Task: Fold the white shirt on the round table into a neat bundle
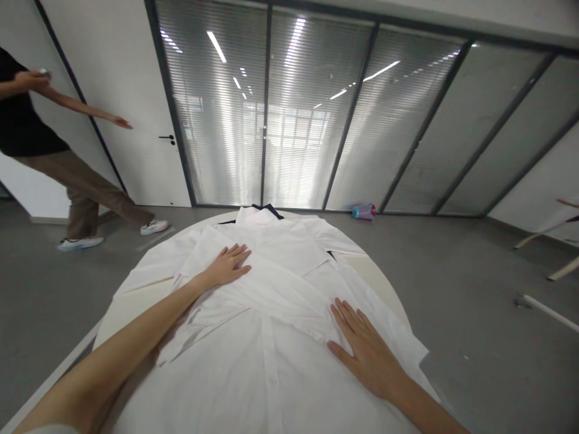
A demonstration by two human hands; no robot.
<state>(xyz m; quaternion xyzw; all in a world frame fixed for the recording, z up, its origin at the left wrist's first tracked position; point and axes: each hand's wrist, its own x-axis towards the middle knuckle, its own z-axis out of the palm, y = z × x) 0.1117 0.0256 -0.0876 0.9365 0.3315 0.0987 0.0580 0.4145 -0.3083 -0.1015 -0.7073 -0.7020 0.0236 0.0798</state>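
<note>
A white button-up shirt (266,277) lies spread over a round, pale table (384,283), its collar at the far side. My left hand (228,265) rests flat on the upper left part of the cloth, fingers stretched out. Lower and to the right, my right hand (362,346) is flat on the fabric too, its fingers slightly apart. Between the two hands a band of white cloth, which looks like a sleeve, crosses the front. A bit of dark fabric (271,211) shows behind the collar.
At the left a person (40,138) in a dark top and brown trousers stands near a white door (136,108). Glass partitions with blinds line the back. A blue and red bundle (363,211) lies on the floor by them. Furniture legs (549,232) show at the right.
</note>
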